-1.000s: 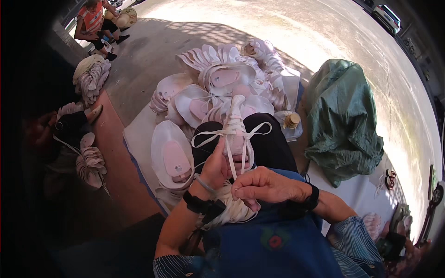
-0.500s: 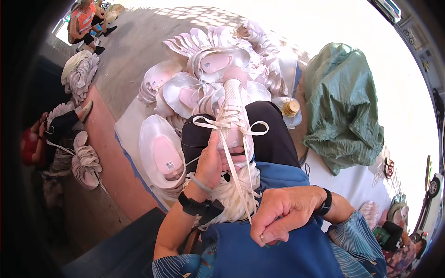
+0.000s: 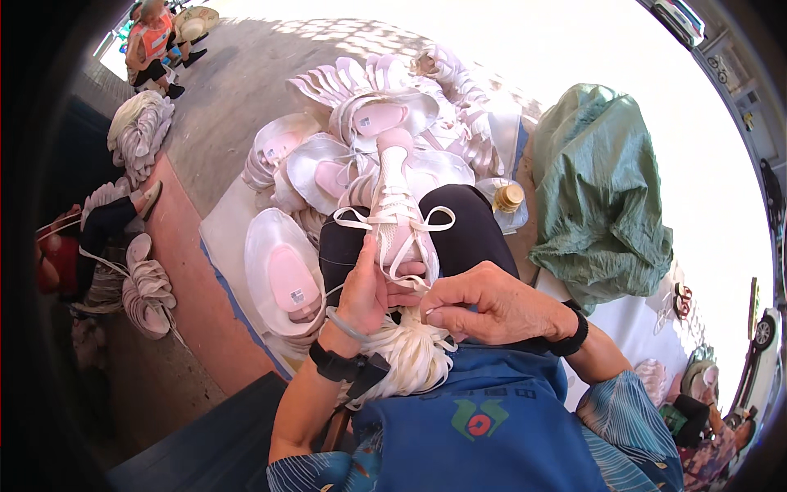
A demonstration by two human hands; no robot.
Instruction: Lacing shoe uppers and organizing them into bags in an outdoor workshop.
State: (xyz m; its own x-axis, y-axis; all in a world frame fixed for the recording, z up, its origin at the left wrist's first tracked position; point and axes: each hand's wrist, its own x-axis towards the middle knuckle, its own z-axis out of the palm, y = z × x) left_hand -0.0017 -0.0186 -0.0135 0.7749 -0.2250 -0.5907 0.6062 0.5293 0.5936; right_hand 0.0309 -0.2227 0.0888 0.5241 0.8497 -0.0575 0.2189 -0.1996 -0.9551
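Note:
A pale pink and white shoe upper (image 3: 396, 193) rests across my lap, its toe pointing away from me. White lace runs through its eyelets, with a loop standing out on either side. My left hand (image 3: 369, 287) is wrapped round the near end of the upper from the left and below. To its right, my right hand (image 3: 484, 305) is closed in a pinch on the white shoelace (image 3: 397, 264), close to the upper, and the lace hangs in a slack curve. Below both hands lies a bundle of white laces (image 3: 410, 357) on my lap.
Stacked pink and white shoe uppers (image 3: 381, 115) lie on a sheet ahead, with another stack (image 3: 283, 275) at my left knee. A green sack (image 3: 602, 197) stands to the right. Near my right knee is a gold-lidded container (image 3: 508, 198). Other people sit at left and lower right.
My right hand has moved up and forward, from low over the apron to near the shoe upper. The lace, taut before, has gone slack. My left hand keeps its hold.

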